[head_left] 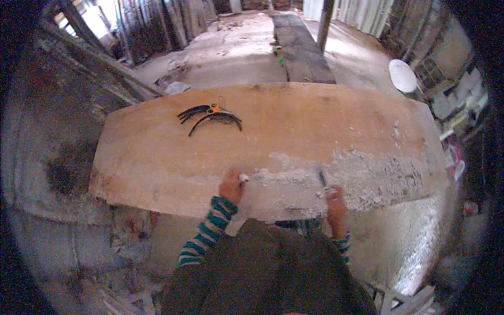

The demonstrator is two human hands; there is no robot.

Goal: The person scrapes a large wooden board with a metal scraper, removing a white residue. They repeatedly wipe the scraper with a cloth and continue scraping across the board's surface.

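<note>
My left hand (231,188) is closed over the near part of the wooden tabletop (294,121), with a small white lump (243,178) at its fingertips. To the right, my right hand (335,202) is closed around a slim dark tool (321,176), whose far end points away from me. Motion blurs the tool, so its exact kind cannot be made out. Pale crumbs and flakes (362,176) lie between my hands and thickly to the right. Orange-handled scissors (213,109) rest among curved black strips (197,111) on the far left of the tabletop.
Beyond the table, a long dark plank (300,44) runs away across the pale floor, near a post (325,26). A round white object (402,75) stands at the far right. Wooden beams (105,60) slant along the left side.
</note>
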